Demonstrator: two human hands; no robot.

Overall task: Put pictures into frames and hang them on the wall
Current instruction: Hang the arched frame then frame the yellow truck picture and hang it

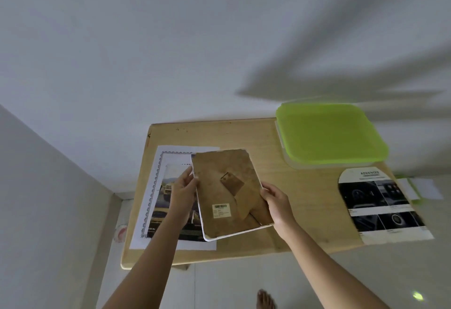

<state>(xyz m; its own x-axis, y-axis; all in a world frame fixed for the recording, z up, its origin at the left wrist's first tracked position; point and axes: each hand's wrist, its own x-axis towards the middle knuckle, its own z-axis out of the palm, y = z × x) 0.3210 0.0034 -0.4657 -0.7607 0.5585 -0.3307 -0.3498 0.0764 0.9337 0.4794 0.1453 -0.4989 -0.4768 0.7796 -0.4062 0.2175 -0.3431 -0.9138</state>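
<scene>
Right now the left hand [184, 187] grips the left long edge of the picture frame [227, 225], fingers curled at the rim near its upper corner. The right hand [277, 202] holds the opposite edge, lower down, w/ fingertips wrapped over the rim onto the back. So both hands are closed on the frame and neither is free.

The frame is back side up: a thin white border around a brown backing board. A brown easel stand [233, 184] sits mid-board, w/ a barcode label [221, 210] below it. The frame sits at an angle, its top leaning toward the wall. Can't tell if it rests on the table or is held just clear.

Under its left part lies a printed picture [166, 201] showing a vehicle, approx. half covered by the frame and left forearm. That print lies on a white sheet [175, 152] w/ a decorative border.

All this is on the left half of a light wooden table [292, 198] pushed against a white wall. In the far right corner is a flat container w/ a lime-green lid [329, 135]. Near the right edge lies a brochure [380, 206] headed "ADVANCED", w/ dark car-interior photos, well apart from the frame. A bare foot [266, 300] shows on the tiled floor at btm.
</scene>
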